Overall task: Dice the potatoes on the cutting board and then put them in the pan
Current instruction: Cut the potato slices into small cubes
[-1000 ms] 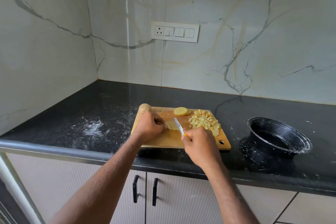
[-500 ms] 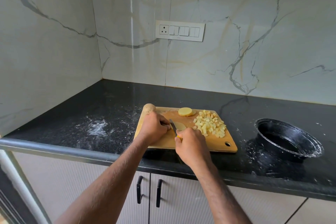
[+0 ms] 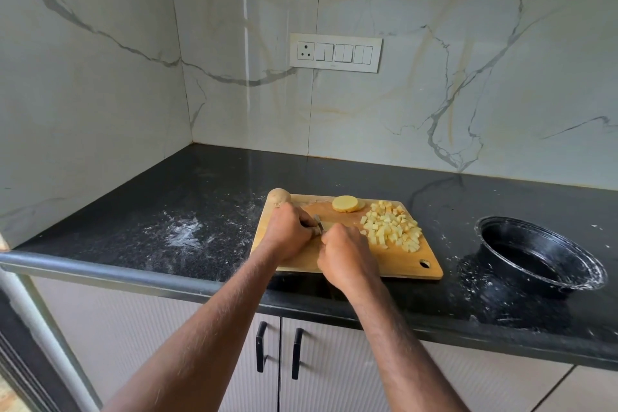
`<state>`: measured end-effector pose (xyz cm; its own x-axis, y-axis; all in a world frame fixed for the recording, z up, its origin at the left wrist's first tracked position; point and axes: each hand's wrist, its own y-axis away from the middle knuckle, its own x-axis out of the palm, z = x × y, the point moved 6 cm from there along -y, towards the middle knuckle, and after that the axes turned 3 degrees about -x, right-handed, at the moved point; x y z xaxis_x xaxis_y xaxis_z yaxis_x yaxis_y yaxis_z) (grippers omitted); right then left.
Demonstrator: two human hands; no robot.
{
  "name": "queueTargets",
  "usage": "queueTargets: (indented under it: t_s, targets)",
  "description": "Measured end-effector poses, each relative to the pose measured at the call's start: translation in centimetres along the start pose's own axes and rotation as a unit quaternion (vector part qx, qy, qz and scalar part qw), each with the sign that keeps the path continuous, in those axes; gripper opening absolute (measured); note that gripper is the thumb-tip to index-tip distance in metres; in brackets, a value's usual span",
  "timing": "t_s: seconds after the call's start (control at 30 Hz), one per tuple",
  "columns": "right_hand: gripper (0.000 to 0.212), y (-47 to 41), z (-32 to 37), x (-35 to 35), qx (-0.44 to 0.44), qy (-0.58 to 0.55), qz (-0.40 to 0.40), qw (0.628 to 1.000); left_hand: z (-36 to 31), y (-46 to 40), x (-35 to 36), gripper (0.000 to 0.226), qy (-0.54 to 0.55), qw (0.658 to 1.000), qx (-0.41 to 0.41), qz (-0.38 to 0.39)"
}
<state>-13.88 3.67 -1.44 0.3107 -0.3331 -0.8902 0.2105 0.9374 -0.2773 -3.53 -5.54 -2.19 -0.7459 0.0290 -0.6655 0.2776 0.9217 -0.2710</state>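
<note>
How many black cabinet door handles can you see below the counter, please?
2: the left handle and the right handle hang side by side under the counter edge, between the person's forearms. More may lie outside the view.

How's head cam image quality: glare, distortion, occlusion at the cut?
Head view: a vertical glare streak runs down the marble backsplash onto the black countertop; wide-angle bends the counter's front edge. Focus is sharp overall. The left hand and right hand hide most of the knife and the potato piece under it; the diced potato pile is evenly lit.
</note>
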Motion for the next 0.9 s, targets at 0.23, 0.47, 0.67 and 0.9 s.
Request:
queueTargets:
  t_s: [0.23,0.47,0.67,0.9]
  targets:
    - [0.017,3.1,-1.5,-0.7,-0.037,-0.025,-0.020,0.999,0.3,-0.1,0.3,0.012,-0.001,1.000,-0.017,0.001]
    - [0.023,2.2,-5.1,-4.1,-0.017,-0.100,-0.115,0.988,0.1,0.5,0.5,0.016,-0.010,1.000,-0.020,-0.013]
    - [0.026,1.2,-7.0,-2.4,0.017,-0.087,-0.176,0.980,-1.2,1.7,1.6,0.068,-0.159,0.978,-0.089,-0.097]
    - [0.027,1.4,-7.1,-2.5,-0.005,-0.087,-0.174,0.981,-3.8,1.7,3.8,0.075,-0.248,0.956,-0.124,-0.095]
